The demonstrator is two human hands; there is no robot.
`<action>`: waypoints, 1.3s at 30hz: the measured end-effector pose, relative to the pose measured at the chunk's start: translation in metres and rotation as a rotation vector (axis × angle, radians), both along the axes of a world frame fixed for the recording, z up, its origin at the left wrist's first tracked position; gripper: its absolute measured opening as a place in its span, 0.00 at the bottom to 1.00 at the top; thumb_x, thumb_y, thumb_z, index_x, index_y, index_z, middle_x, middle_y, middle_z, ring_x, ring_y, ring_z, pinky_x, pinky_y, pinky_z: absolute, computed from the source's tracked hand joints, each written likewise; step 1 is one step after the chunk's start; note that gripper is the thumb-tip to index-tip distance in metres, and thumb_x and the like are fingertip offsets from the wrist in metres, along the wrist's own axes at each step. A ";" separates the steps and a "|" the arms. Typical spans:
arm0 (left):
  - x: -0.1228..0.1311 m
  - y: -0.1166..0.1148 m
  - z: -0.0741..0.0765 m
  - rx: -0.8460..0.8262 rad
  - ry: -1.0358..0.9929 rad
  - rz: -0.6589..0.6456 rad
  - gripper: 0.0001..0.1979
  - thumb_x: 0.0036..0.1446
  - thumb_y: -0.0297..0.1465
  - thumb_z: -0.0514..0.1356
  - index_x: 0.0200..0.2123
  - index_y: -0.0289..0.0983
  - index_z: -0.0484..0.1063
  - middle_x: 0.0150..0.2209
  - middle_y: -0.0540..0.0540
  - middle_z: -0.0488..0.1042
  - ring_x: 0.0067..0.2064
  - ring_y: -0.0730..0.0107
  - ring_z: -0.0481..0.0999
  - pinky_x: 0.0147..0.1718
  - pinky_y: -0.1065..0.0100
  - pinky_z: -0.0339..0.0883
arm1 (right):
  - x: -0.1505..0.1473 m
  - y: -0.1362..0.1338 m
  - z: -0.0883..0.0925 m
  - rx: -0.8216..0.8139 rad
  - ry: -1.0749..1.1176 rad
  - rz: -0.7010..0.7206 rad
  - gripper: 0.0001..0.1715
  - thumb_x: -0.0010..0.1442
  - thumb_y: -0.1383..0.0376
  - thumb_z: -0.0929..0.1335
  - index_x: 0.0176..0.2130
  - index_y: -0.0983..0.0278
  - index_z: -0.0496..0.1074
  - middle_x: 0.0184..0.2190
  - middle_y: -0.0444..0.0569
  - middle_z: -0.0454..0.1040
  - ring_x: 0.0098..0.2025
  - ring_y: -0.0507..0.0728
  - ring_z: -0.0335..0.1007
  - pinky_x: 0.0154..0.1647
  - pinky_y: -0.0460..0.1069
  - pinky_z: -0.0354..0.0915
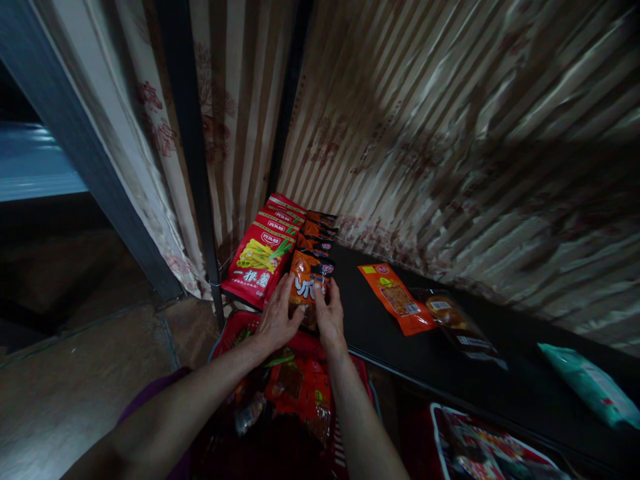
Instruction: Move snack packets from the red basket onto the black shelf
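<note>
At the front of a row of orange-and-black snack bags, both hands are on the nearest snack bag [303, 268]. My left hand [279, 310] lies along its left edge, thumb toward its lower part. My right hand [329, 313] grips the right edge, with the thumb over the front. The other orange-and-black bags [316, 229] overlap behind it, toward the curtain. Just left of them, red snack bags [263, 257] with yellow sticks and green onions pictured lie in an overlapping row. The undersides of both hands are hidden.
Below my arms is a red basket [233, 327] with more packets. Along the black shelf [357, 307] lie an orange packet [397, 299], a clear-and-brown packet [460, 323] and a green packet [590, 383]. Another basket [437, 427] stands lower right. A curtain [425, 133] and dark post [193, 133] border the shelf.
</note>
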State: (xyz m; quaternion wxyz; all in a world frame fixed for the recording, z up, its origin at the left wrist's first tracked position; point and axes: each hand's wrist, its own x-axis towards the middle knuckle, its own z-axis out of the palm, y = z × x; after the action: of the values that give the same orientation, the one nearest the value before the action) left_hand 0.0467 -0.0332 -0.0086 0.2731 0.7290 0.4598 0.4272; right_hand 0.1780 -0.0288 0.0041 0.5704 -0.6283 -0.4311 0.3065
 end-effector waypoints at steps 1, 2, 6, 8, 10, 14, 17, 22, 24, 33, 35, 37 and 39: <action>0.000 0.000 0.000 -0.002 -0.001 0.000 0.35 0.58 0.32 0.53 0.66 0.36 0.42 0.66 0.36 0.50 0.67 0.58 0.50 0.62 0.49 0.51 | 0.000 0.002 0.000 0.009 0.002 0.006 0.39 0.54 0.49 0.66 0.60 0.61 0.59 0.54 0.53 0.70 0.52 0.60 0.69 0.52 0.55 0.65; 0.000 0.001 0.001 -0.004 -0.003 -0.002 0.35 0.58 0.32 0.53 0.66 0.36 0.42 0.66 0.35 0.50 0.67 0.58 0.50 0.62 0.49 0.51 | 0.000 0.004 0.000 0.017 -0.002 0.008 0.38 0.54 0.49 0.66 0.59 0.61 0.60 0.52 0.52 0.72 0.50 0.60 0.70 0.50 0.55 0.66; 0.001 0.002 0.002 -0.023 -0.007 -0.017 0.35 0.57 0.32 0.53 0.66 0.34 0.43 0.66 0.35 0.50 0.67 0.57 0.50 0.62 0.50 0.51 | -0.001 0.006 -0.002 0.011 -0.035 -0.004 0.35 0.54 0.48 0.65 0.56 0.61 0.64 0.46 0.50 0.76 0.44 0.59 0.73 0.45 0.53 0.68; 0.001 0.003 0.003 -0.028 -0.003 -0.020 0.36 0.56 0.31 0.54 0.65 0.33 0.44 0.66 0.35 0.50 0.67 0.57 0.50 0.62 0.50 0.51 | -0.002 0.005 -0.003 -0.007 -0.032 -0.003 0.33 0.54 0.48 0.65 0.54 0.61 0.66 0.45 0.50 0.76 0.43 0.59 0.73 0.44 0.53 0.67; 0.001 0.003 0.003 -0.025 0.001 -0.019 0.35 0.55 0.30 0.54 0.65 0.32 0.45 0.66 0.34 0.51 0.67 0.57 0.51 0.62 0.51 0.51 | -0.004 0.005 -0.004 -0.023 -0.030 -0.006 0.32 0.55 0.47 0.64 0.53 0.60 0.66 0.44 0.49 0.77 0.43 0.58 0.73 0.43 0.52 0.67; 0.002 0.004 0.005 -0.024 -0.004 -0.014 0.35 0.55 0.30 0.53 0.64 0.30 0.46 0.65 0.33 0.52 0.66 0.58 0.51 0.62 0.52 0.52 | -0.006 0.005 -0.001 -0.057 -0.044 -0.038 0.32 0.54 0.46 0.64 0.52 0.61 0.66 0.43 0.50 0.77 0.42 0.58 0.73 0.43 0.51 0.67; 0.001 0.005 0.007 -0.027 -0.012 -0.021 0.35 0.55 0.29 0.54 0.64 0.32 0.46 0.65 0.34 0.53 0.66 0.58 0.52 0.62 0.51 0.52 | -0.008 0.004 0.003 -0.081 -0.043 -0.051 0.32 0.54 0.45 0.64 0.52 0.60 0.66 0.43 0.50 0.76 0.43 0.58 0.73 0.45 0.52 0.66; -0.001 0.007 0.009 -0.020 -0.032 -0.040 0.36 0.54 0.29 0.54 0.65 0.35 0.46 0.65 0.36 0.53 0.66 0.58 0.53 0.62 0.50 0.53 | -0.010 0.003 0.006 -0.081 -0.066 -0.068 0.32 0.54 0.45 0.63 0.51 0.61 0.66 0.43 0.50 0.76 0.42 0.58 0.72 0.44 0.52 0.65; -0.001 0.008 0.008 -0.018 -0.034 -0.042 0.35 0.54 0.29 0.54 0.65 0.34 0.47 0.65 0.35 0.54 0.66 0.58 0.54 0.62 0.51 0.53 | -0.011 0.003 0.005 -0.086 -0.092 -0.093 0.33 0.54 0.44 0.63 0.51 0.61 0.66 0.42 0.51 0.76 0.42 0.59 0.72 0.44 0.52 0.65; -0.001 0.009 0.007 0.005 -0.012 -0.042 0.36 0.53 0.28 0.54 0.65 0.35 0.45 0.66 0.36 0.53 0.66 0.57 0.53 0.62 0.51 0.53 | -0.011 0.005 -0.002 -0.085 -0.159 -0.084 0.32 0.56 0.44 0.61 0.51 0.61 0.65 0.42 0.51 0.76 0.42 0.59 0.72 0.43 0.51 0.64; 0.000 0.009 0.007 0.008 0.002 -0.040 0.37 0.54 0.28 0.54 0.66 0.34 0.44 0.66 0.36 0.52 0.66 0.57 0.52 0.62 0.51 0.53 | -0.011 0.005 -0.002 -0.112 -0.183 -0.089 0.33 0.56 0.44 0.61 0.52 0.61 0.65 0.43 0.52 0.76 0.43 0.59 0.72 0.45 0.52 0.64; 0.001 0.008 0.007 0.020 0.026 -0.025 0.37 0.55 0.27 0.53 0.66 0.33 0.43 0.66 0.35 0.51 0.67 0.56 0.50 0.62 0.51 0.52 | -0.011 0.005 -0.002 -0.132 -0.195 -0.094 0.34 0.56 0.44 0.61 0.53 0.62 0.65 0.44 0.53 0.75 0.44 0.60 0.72 0.46 0.53 0.63; 0.002 0.006 0.007 0.044 0.051 -0.004 0.37 0.55 0.27 0.53 0.66 0.34 0.41 0.67 0.35 0.49 0.67 0.56 0.48 0.62 0.51 0.52 | -0.011 0.005 -0.003 -0.111 -0.186 -0.090 0.35 0.56 0.44 0.61 0.55 0.63 0.64 0.46 0.54 0.75 0.45 0.60 0.72 0.47 0.53 0.63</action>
State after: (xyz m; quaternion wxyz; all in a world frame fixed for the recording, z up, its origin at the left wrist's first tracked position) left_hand 0.0489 -0.0274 -0.0015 0.2458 0.7464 0.4557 0.4181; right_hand 0.1673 -0.0239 0.0013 0.5054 -0.7033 -0.4360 0.2444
